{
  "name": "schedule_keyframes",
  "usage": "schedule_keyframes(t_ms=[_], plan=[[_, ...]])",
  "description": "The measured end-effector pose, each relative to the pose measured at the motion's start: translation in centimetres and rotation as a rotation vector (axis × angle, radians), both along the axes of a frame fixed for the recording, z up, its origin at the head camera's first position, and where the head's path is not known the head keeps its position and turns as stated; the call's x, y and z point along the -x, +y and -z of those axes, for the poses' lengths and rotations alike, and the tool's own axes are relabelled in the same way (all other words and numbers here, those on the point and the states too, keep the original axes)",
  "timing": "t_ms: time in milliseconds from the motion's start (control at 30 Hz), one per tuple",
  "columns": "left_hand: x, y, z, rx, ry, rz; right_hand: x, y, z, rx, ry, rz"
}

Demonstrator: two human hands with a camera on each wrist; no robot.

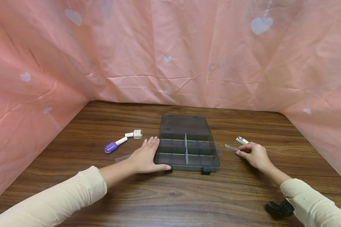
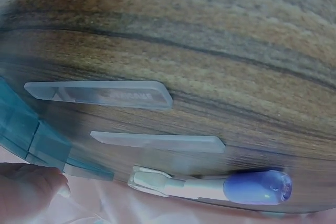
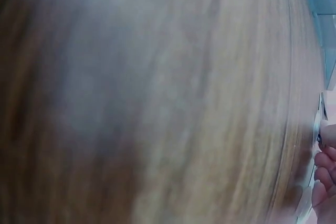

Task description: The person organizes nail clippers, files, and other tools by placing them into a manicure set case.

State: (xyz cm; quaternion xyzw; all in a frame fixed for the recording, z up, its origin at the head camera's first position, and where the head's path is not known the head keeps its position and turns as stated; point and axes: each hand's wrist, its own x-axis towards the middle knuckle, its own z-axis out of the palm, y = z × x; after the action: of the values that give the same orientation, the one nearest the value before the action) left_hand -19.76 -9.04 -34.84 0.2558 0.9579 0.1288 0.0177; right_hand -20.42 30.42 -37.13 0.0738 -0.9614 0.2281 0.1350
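A dark see-through compartment box [image 1: 200, 168] lies with its lid raised at the back, its compartments bare. My left hand [image 1: 145, 157] rests along the box's left side, fingers stretched out and thumb by the front latch. In the left wrist view only part of the left hand [image 2: 29, 190] shows, beside the box wall. To the right of the box, my right hand [image 1: 255, 155] pinches a silver nail clipper [image 1: 230, 147] between thumb and fingers, low over the table. A second nail clipper [image 1: 241, 140] lies just behind those fingers.
A purple nail polish bottle [image 1: 110, 147] and a beige one [image 1: 137, 134] lie left of the box. Two clear plastic strips, a nearer one [image 2: 105, 98] and another [image 2: 157, 142], are beside them. A black strap [image 1: 279, 209] sits by the right sleeve. Pink cloth surrounds the table.
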Motion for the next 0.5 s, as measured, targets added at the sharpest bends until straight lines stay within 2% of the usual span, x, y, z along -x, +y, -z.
schedule_keyframes(t_ms=[300, 500], plan=[[-0.09, -0.04, -0.10, 0.000, 0.002, 0.012, 0.01, 0.05, -0.27, 0.004, 0.025, 0.001], [-0.14, -0.08, -0.32, 0.023, 0.029, 0.010, 0.07, 0.17, -0.91, 0.051, 0.022, 0.013]])
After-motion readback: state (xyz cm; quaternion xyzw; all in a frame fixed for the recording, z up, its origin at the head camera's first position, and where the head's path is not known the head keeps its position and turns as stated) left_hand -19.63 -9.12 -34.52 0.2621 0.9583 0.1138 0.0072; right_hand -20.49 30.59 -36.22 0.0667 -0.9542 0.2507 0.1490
